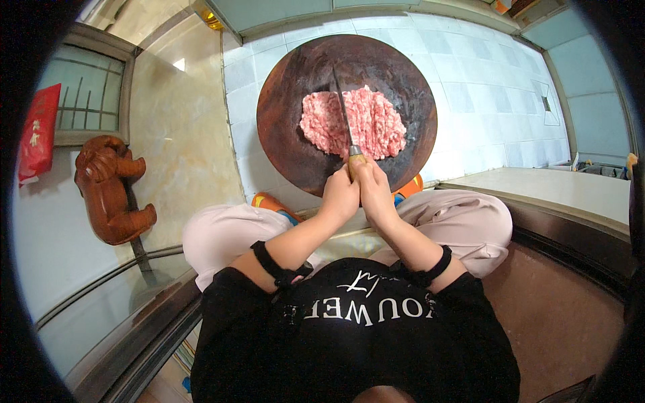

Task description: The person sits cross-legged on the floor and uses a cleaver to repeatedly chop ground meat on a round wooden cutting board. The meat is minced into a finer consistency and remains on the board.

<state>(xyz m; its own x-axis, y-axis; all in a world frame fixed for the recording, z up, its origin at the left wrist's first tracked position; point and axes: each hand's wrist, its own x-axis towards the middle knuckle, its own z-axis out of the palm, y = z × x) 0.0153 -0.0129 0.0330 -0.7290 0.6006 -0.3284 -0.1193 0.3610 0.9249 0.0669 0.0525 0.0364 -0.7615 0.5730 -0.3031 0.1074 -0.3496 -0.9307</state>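
A round dark wooden chopping board [289, 114] lies on the white tiled floor in front of me. A flat heap of pink minced meat [376, 121] covers its middle. A cleaver [344, 114], seen edge-on, stands in the meat with its blade pointing away from me. My left hand [339, 195] and my right hand [373, 188] are clasped together around the cleaver's handle at the board's near edge. Both wrists carry black bands. My knees, in pale pink trousers, spread to either side below the board.
A brown carved animal figure [107, 188] stands at the left by a glass-topped frame. A red bag [37, 131] hangs at the far left. A pale raised ledge [557, 191] runs at the right. Orange slippers [269, 201] peek out under my legs.
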